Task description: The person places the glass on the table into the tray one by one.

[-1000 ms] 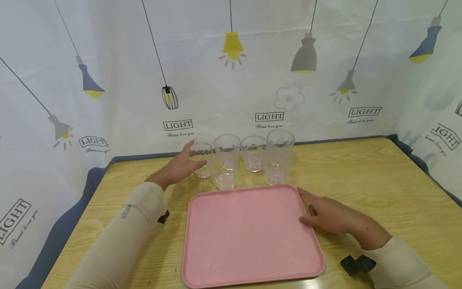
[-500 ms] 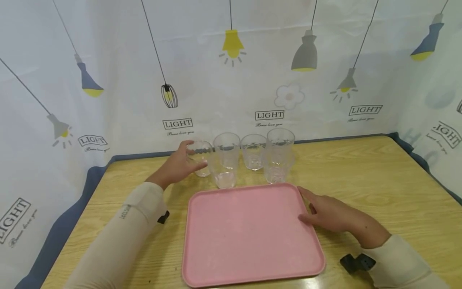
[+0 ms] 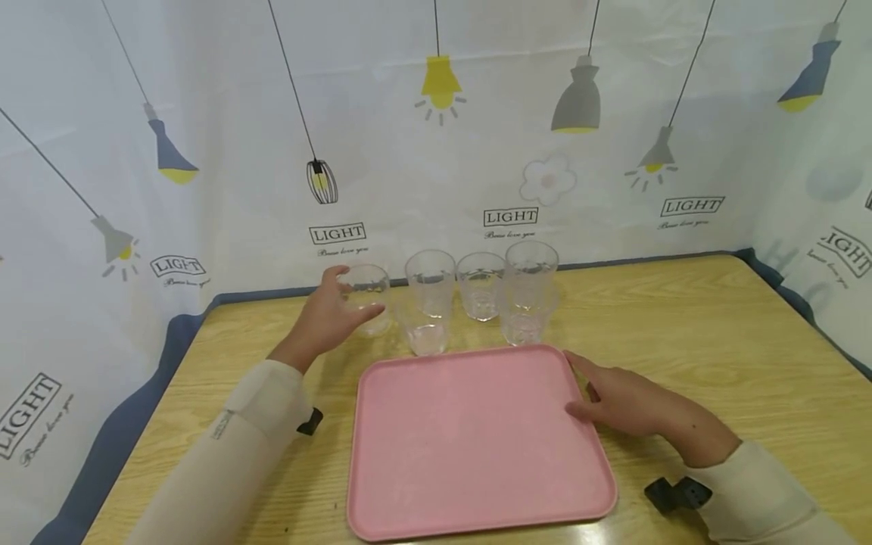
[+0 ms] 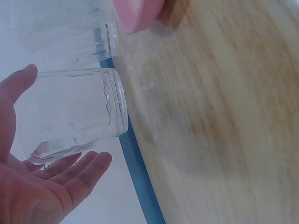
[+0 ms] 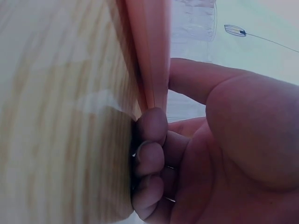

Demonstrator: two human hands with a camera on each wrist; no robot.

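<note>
The left grip (image 3: 325, 314) pinches a clear, round, glass-like cup (image 3: 369, 286) — upright, its long axis vertical, at eleven o'clock from a pink, rectangular, plastic-looking tray (image 3: 477, 446) — while the farther right grip (image 3: 623, 401) holds that tray's edge at two o'clock.

You're in a small curtained-off table booth; can't tell whether home, lab or shop. Printed cloth (image 3: 381, 98) with pendant-lamp motifs and "LIGHT" lettering stands behind the wood-grain table (image 3: 681, 318) and at its left and right. Blue border (image 3: 139, 409) runs along the table edge. Your sleeves (image 3: 262, 409), over the table, carry black wrist devices (image 3: 677, 496).
</note>
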